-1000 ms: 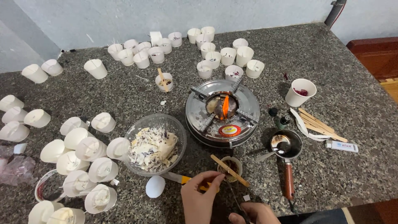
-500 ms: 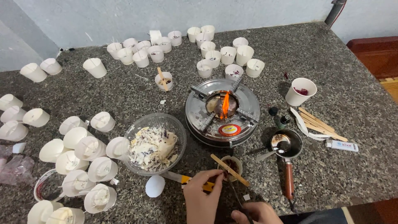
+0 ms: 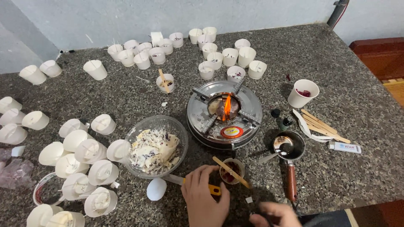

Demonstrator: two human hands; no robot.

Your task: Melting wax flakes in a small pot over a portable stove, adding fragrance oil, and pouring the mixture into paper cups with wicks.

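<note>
The left hand (image 3: 205, 197) lies low on the grey speckled stone table (image 3: 345, 54), its fingers curled loosely over a yellow-handled knife (image 3: 189, 183) that lies flat beneath them; whether they grip it or merely rest on it cannot be told; the fingertips sit just beside a small cup (image 3: 231, 171) of dark red wax, across whose rim a flat wooden stick (image 3: 231, 172) lies at a slant; the right hand (image 3: 275, 213) shows blurred at the bottom edge, well to the right of the cup, and whether its fingers are clenched or released cannot be told, nor whether they hold anything; behind the cup stands a round metal burner (image 3: 224, 114) with an orange flame at its centre; left of it a clear bowl (image 3: 156, 145) holds pale wax scraps flecked with purple, and a white egg-shaped piece (image 3: 156, 189) lies just in front of the bowl; to the right of the small cup a little metal pan (image 3: 288, 146) with a brown wooden handle rests on the stone, with a bundle of wooden sticks (image 3: 322, 125) and a white paper cup (image 3: 303, 93) further right; many white moulds (image 3: 80, 162) lie tipped on the left side, and more white cups (image 3: 219, 52) stand upright along the far edge.
</note>
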